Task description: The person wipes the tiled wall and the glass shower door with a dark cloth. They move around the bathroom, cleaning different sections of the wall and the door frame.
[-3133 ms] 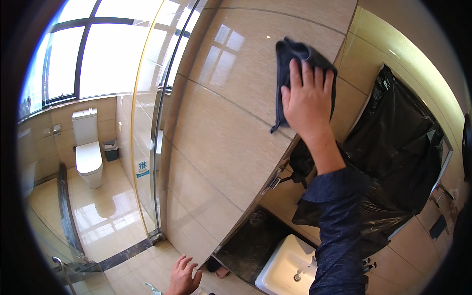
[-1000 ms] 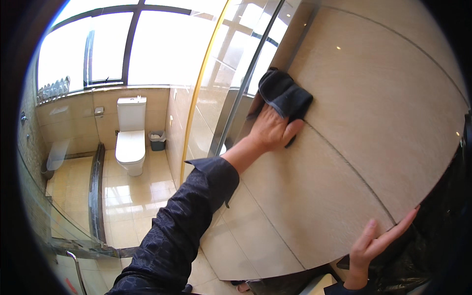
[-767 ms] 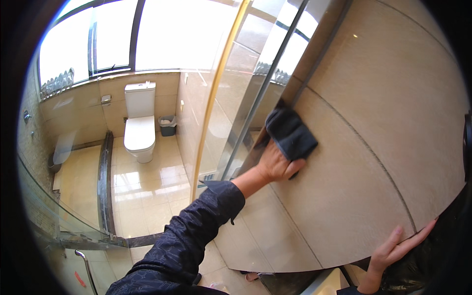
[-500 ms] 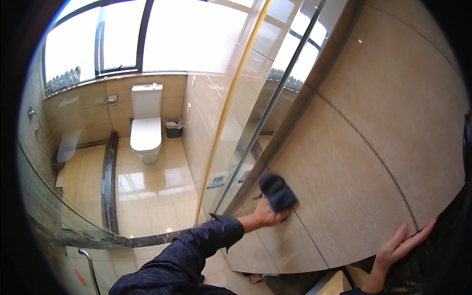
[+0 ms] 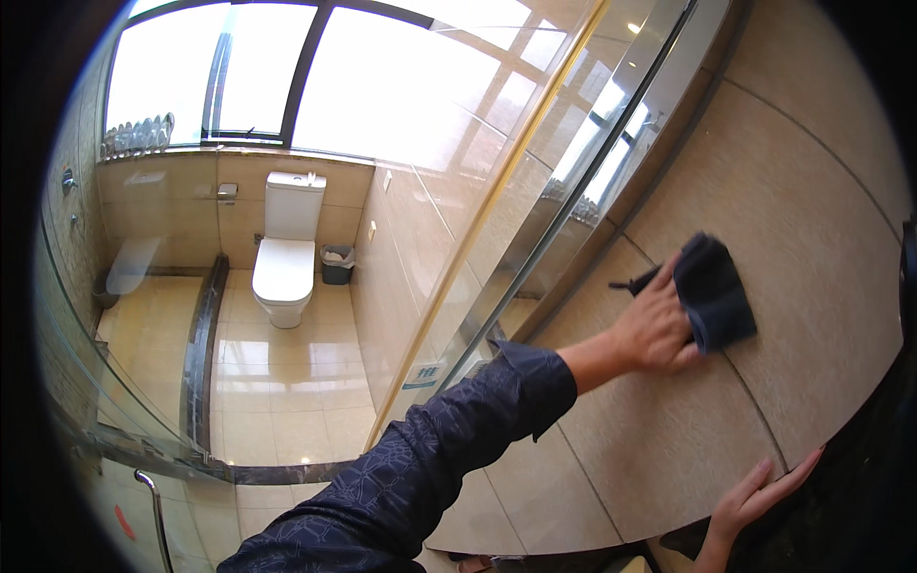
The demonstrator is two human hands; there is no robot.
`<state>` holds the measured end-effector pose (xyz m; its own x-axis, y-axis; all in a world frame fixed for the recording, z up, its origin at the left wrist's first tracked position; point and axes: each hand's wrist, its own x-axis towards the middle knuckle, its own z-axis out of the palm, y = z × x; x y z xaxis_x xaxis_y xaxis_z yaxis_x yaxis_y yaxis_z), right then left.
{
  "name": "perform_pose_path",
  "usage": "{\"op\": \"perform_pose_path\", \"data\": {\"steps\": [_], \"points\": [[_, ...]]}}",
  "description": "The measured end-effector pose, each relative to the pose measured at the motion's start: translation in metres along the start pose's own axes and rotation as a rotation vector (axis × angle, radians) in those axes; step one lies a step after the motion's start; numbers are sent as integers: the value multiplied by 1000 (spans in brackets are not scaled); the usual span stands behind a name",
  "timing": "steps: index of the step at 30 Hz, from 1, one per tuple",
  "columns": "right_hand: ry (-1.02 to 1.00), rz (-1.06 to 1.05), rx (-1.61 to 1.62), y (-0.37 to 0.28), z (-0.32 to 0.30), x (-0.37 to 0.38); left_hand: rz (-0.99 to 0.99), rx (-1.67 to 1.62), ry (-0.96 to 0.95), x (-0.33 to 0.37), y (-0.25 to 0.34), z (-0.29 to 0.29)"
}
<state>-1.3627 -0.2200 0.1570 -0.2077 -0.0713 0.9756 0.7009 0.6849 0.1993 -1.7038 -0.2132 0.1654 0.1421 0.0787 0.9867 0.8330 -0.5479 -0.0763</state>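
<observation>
My left hand [image 5: 657, 331] presses a dark blue cloth [image 5: 716, 291] flat against the beige tiled wall [image 5: 793, 181]. Its fingers lie on the cloth's left edge. The dark patterned sleeve [image 5: 449, 458] of that arm reaches in from the lower left. My right hand [image 5: 755, 501] rests on the lower edge of the same wall at the bottom right. Its fingers are spread and it holds nothing.
A glass shower partition with a gold frame [image 5: 497, 239] stands left of the wall. Beyond it are a white toilet [image 5: 287, 253], a small bin [image 5: 336, 265], a large bright window [image 5: 382, 76] and glossy floor tiles. Black plastic sheeting [image 5: 864, 497] hangs at the right edge.
The cloth swept down the wall toward the glass partition, then back up and to the right. My right hand stayed on the wall's lower edge.
</observation>
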Motion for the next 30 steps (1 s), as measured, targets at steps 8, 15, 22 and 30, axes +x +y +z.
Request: {"op": "perform_pose_path", "data": {"steps": [8, 15, 22, 30], "points": [[-12, -5, 22, -3, 0, 0, -346, 9, 94, -72, -35, -26], [-23, 75, 181, 3, -6, -6, -347, 65, -64, -210, 31, 27], [-35, 42, 206, -17, 0, 4, -37, 31, -382, -165, 122, 47], [-2, 15, 280, -7, -9, 3, -183, 122, 82, 3, 37, 2]]}}
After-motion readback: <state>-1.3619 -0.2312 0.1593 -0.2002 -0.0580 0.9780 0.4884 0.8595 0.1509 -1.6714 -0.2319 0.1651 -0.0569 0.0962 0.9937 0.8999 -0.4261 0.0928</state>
